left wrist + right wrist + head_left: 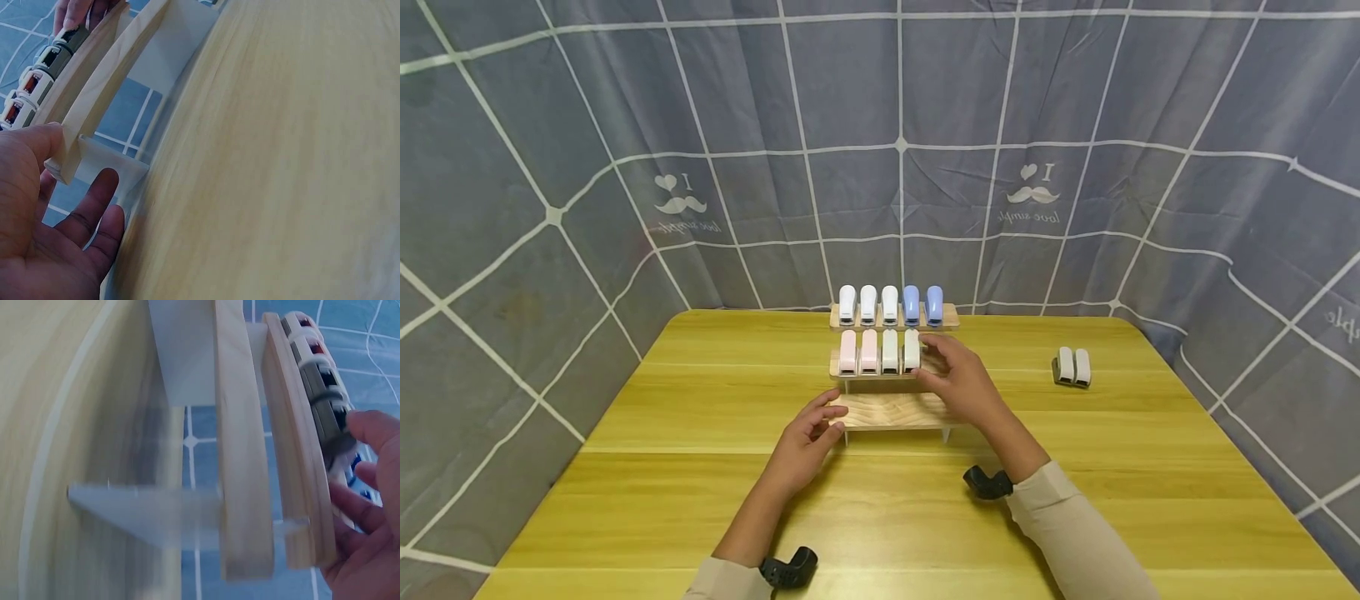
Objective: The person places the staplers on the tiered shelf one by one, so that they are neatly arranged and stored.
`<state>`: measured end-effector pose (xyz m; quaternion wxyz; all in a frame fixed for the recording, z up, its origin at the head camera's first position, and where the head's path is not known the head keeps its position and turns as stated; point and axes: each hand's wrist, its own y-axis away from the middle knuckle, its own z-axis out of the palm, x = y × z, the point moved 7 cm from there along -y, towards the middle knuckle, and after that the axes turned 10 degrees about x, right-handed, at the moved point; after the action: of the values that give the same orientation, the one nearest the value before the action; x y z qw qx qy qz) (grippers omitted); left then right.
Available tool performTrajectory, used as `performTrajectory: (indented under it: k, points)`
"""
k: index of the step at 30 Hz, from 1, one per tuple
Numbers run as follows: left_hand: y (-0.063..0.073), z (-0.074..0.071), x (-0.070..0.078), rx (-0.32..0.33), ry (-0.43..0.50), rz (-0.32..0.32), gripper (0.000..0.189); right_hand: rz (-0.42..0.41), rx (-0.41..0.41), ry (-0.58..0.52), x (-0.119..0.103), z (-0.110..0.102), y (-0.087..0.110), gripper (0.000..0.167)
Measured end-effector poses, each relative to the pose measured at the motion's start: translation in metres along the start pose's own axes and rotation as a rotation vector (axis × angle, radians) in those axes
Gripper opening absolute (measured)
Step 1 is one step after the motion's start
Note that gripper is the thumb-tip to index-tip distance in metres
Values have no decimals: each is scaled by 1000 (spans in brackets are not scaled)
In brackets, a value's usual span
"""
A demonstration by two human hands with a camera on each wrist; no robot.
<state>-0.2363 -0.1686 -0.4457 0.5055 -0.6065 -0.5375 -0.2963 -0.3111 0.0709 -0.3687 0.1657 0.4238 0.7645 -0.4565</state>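
A tiered wooden stand [891,411] with pale side supports holds small staplers in rows. My right hand [964,385] pinches the cream stapler [912,350] at the right end of the middle row, thumb at its front and index finger at its back. In the right wrist view, the thumb meets this grey-based stapler [325,415]. My left hand [805,446] is at the left end of the lowest shelf, its thumb touching the board [94,94] and its other fingers loosely spread. Pink staplers [858,352] and another cream one [890,352] share the middle row.
White staplers [868,305] and blue staplers [922,306] line the top shelf. Two more cream staplers [1073,367] stand side by side on the wooden table [700,483], to the right. A grey checked curtain [850,192] hangs behind and around the table.
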Motion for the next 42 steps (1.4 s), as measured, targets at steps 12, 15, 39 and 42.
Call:
performTrajectory:
  k: [12,15,39,42]
  points:
    - [1,1,3,-3,-3,-28,23,-36,-2,23,37,-60,15,50]
    - [0,1,1,-3,-15,-26,23,-3,-5,37,56,-80,21,50]
    - [0,0,0,-1,-13,-20,23,312,-57,180,175,-176,52,73]
    - [1,0,1,-7,-3,-24,23,362,-85,153,186,-175,55,78]
